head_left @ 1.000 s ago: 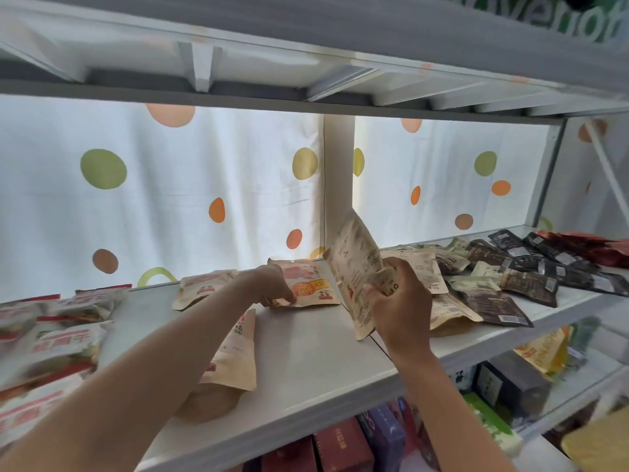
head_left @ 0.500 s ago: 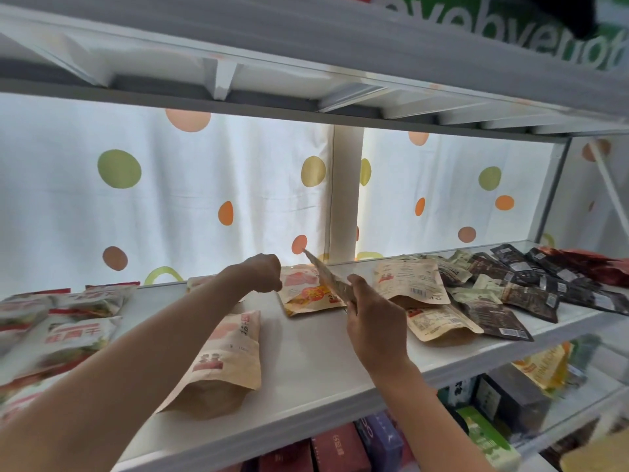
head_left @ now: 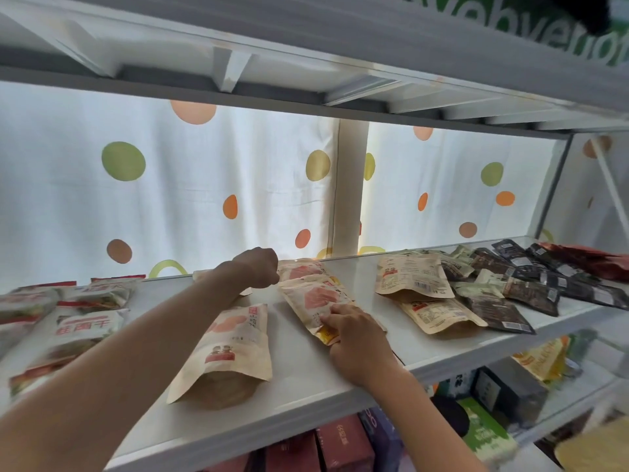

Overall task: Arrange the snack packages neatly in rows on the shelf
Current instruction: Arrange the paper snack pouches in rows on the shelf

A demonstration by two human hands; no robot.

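Observation:
A kraft pouch with a pink picture (head_left: 311, 299) lies flat on the white shelf (head_left: 308, 391), overlapping a similar back pouch (head_left: 301, 270). My right hand (head_left: 355, 338) grips the front pouch's near end. At the left edge of the back pouch my left hand (head_left: 259, 267) is curled and seems to pinch that edge; its fingertips are hidden. Another kraft pouch (head_left: 235, 342) lies near the shelf front, under my left forearm. Two more kraft pouches (head_left: 412, 275) (head_left: 439, 315) lie face down to the right.
White and red packs (head_left: 68, 330) are heaped at the left end. Dark brown and black packs (head_left: 517, 294) and red ones (head_left: 592, 258) crowd the right end. A dotted curtain (head_left: 170, 199) backs the shelf. Boxes (head_left: 340, 444) stand on the lower shelf.
The pouch my right hand held upright has been swung left and laid flat over the back pouch. My left hand stayed at that back pouch's left edge.

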